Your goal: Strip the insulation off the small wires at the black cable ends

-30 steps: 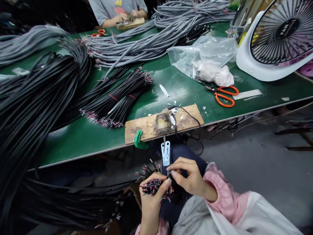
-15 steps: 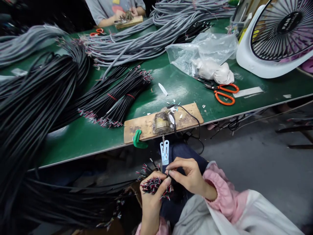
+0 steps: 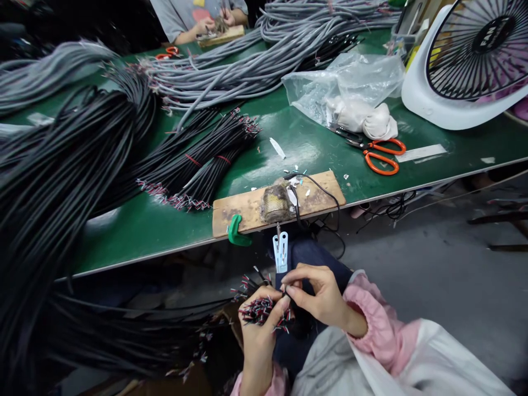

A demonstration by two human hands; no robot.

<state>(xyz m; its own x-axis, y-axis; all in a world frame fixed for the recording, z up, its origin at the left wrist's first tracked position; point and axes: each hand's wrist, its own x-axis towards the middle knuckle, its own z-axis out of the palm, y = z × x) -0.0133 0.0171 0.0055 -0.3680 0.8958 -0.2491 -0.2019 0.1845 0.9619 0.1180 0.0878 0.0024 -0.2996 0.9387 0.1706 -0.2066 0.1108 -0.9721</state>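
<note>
My left hand [image 3: 259, 330] is wrapped round a bundle of black cables [image 3: 260, 311], whose stripped ends show red, white and black wires. Its thumb meets the fingertips of my right hand [image 3: 317, 291], which pinch the end of one cable there; the fingers partly hide that end. Just beyond my hands, a light-blue clip [image 3: 280, 250] hangs by a thin metal tip at the table edge. Above it, a wooden board [image 3: 243, 212] carries a stained, rounded block [image 3: 275, 202] with a black cord, and a green clamp [image 3: 237, 231] grips the board's front.
Black cable bundles [image 3: 202, 159] and grey cables [image 3: 231, 77] cover the table's left and back. Orange-handled scissors [image 3: 381, 157], a plastic bag [image 3: 342, 82] and a white fan [image 3: 437, 104] stand to the right. Across the table a person's hands [image 3: 214, 25] work at another board.
The view has shifted slightly, so the table things sit a little further right and higher. My hands keep nearly the same pinch on the cable end.
</note>
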